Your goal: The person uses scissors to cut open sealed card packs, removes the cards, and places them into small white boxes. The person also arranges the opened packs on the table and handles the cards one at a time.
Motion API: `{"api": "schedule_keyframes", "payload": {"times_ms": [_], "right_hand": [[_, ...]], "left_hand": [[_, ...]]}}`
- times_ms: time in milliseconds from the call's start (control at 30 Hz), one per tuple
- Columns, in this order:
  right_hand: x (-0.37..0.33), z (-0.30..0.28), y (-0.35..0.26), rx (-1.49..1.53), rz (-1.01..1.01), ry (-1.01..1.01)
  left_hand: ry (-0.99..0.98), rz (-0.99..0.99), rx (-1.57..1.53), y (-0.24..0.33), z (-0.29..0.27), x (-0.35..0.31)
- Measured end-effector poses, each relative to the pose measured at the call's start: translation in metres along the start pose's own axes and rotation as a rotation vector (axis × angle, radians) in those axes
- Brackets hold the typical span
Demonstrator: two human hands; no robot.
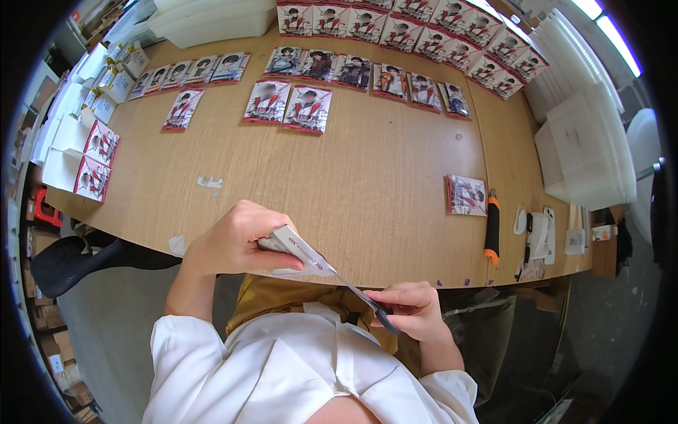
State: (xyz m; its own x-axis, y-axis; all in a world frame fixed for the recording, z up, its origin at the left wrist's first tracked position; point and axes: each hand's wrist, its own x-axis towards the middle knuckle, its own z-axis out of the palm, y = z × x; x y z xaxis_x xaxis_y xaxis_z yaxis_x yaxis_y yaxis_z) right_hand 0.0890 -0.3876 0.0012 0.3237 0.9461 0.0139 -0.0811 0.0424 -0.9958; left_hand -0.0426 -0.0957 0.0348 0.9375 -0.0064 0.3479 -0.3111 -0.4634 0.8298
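My left hand is closed round a small white box with dark print on its side, held over the table's near edge. In my right hand is a slim metal blade with a dark handle, which looks like a pair of scissors. Its fingers wrap round the handle, partly hiding it. The blade's tip meets the box's right end; whether it has gone into the box I cannot tell.
Rows of illustrated card packs lie across the wooden table, with a stacked wall of red-edged boxes behind. One pack lies beside an orange-and-black tool. White cartons line the left; plastic bins stand right.
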Motion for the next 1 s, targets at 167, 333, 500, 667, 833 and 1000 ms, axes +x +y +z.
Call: {"api": "schedule_keyframes", "payload": {"times_ms": [167,333,500,667,833,1000], "right_hand": [[-0.002,0.0,0.006,-0.05,-0.036,0.002],[-0.003,0.001,-0.006,-0.194,-0.008,0.052],[-0.024,-0.033,-0.013,-0.275,0.075,0.401],[-0.021,-0.066,-0.013,-1.013,0.181,0.904],[-0.007,-0.066,-0.003,-1.452,0.309,1.067],[-0.007,-0.068,-0.021,-1.411,0.319,0.923]], "left_hand": [[-0.006,0.024,-0.011,0.002,0.002,0.001],[0.084,0.046,0.068,-0.005,0.008,-0.002],[0.938,-0.198,-0.341,-0.027,0.016,-0.015],[0.747,-0.503,-0.839,-0.025,0.044,0.006],[0.485,-0.566,-0.985,-0.009,0.083,0.028],[0.427,-0.552,-0.936,-0.008,0.102,0.034]]}}
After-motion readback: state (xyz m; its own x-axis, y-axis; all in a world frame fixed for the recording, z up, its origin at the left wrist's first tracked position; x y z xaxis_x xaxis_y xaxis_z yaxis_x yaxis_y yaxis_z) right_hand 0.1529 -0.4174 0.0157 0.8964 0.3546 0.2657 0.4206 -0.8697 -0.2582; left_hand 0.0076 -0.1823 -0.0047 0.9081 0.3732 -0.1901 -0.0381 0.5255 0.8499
